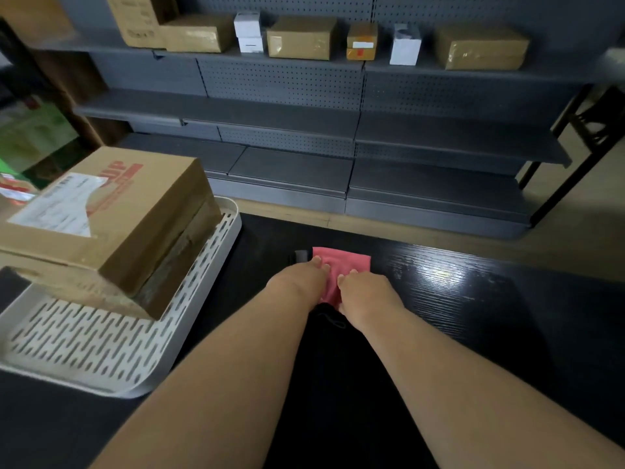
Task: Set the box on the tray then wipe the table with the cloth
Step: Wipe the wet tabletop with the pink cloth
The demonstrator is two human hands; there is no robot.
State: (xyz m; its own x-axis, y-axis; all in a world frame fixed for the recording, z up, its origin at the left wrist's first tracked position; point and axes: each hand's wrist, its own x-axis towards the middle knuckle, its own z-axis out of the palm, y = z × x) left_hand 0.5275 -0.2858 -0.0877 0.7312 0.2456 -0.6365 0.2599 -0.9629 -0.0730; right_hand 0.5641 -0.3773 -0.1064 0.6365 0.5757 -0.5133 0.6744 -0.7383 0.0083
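A large cardboard box (101,214) with a white shipping label lies on the white slotted tray (101,343) at the left of the black table (473,299). A folded red cloth (341,265) lies flat on the table near its far edge. Both hands rest on the cloth's near part. My left hand (297,282) presses its left side, fingertips on the fabric. On the cloth's right side sits my right hand (365,292), fingers curled onto the fabric. The cloth's near edge is hidden under the hands.
A small dark object (300,256) sits just left of the cloth. A grey shelving unit (287,106) stands beyond the table, with several cardboard and white boxes on its top shelf. A black table frame (575,157) stands at the right.
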